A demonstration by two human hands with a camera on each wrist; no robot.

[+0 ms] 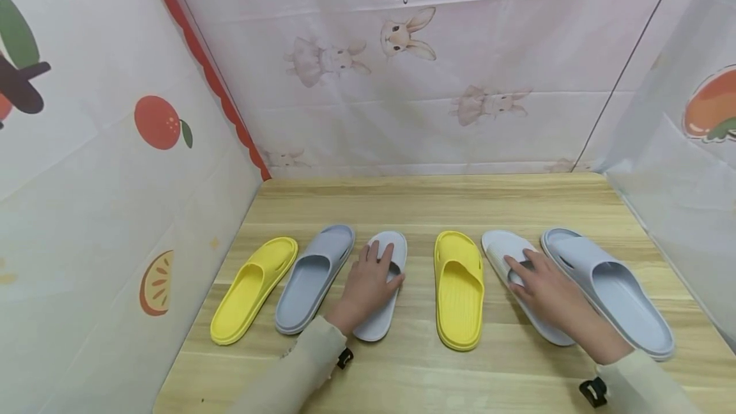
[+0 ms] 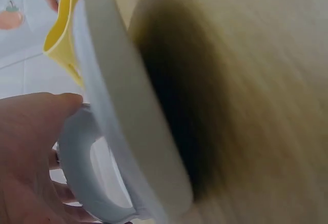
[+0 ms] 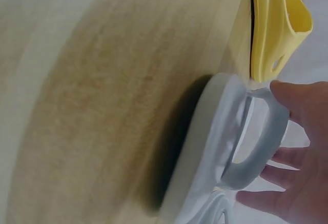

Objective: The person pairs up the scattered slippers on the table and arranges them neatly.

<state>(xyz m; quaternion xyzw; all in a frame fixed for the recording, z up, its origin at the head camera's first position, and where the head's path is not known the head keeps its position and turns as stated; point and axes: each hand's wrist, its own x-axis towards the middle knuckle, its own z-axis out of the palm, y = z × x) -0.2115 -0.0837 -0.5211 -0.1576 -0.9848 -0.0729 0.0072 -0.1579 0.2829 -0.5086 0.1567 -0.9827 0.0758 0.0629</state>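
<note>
Six slide slippers lie in a row on the wood-grain tabletop. My left hand (image 1: 368,286) is over a whitish slipper (image 1: 376,328), its fingers spread across the strap (image 2: 84,167) and its thumb at the strap's edge in the left wrist view. Over the other whitish slipper (image 1: 543,328), my right hand (image 1: 549,292) has its fingers spread. In the right wrist view, the thumb tip meets one side of that strap (image 3: 266,147), with the fairly straight fingers (image 3: 287,175) along its other side. Both soles sit close over the tabletop, with dark shadow beside them.
A yellow slipper (image 1: 460,299) stands between my hands. Left of my left hand are a grey slipper (image 1: 313,280) and another yellow slipper (image 1: 253,292). Another grey slipper (image 1: 621,292) lies against my right side. Printed sheets (image 1: 402,126) enclose the wooden tabletop (image 1: 414,197).
</note>
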